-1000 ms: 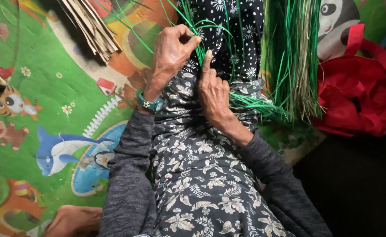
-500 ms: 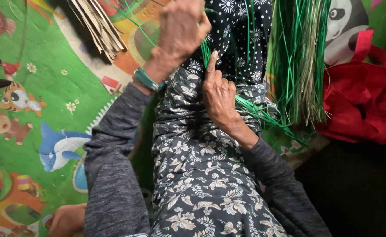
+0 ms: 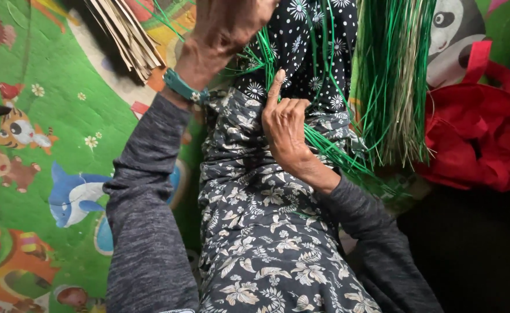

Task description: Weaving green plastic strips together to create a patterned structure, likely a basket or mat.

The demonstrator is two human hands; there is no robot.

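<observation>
**Cut off and covered**

The left hand (image 3: 229,26) loses its fingertips past the top edge, so its grip on the green strands (image 3: 266,55) cannot be read. Beneath the right hand (image 3: 287,124), the strands vanish under palm and curled fingers.

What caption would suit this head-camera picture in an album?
Seated on a cartoon play mat, left hand pulls green strands upward while right hand steadies them on a floral lap.

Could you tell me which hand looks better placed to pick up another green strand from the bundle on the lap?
Probably the right hand: it rests on the lap with its forefinger raised, right beside the green strands. The left hand is raised high at the top edge, gripping strands.
</observation>
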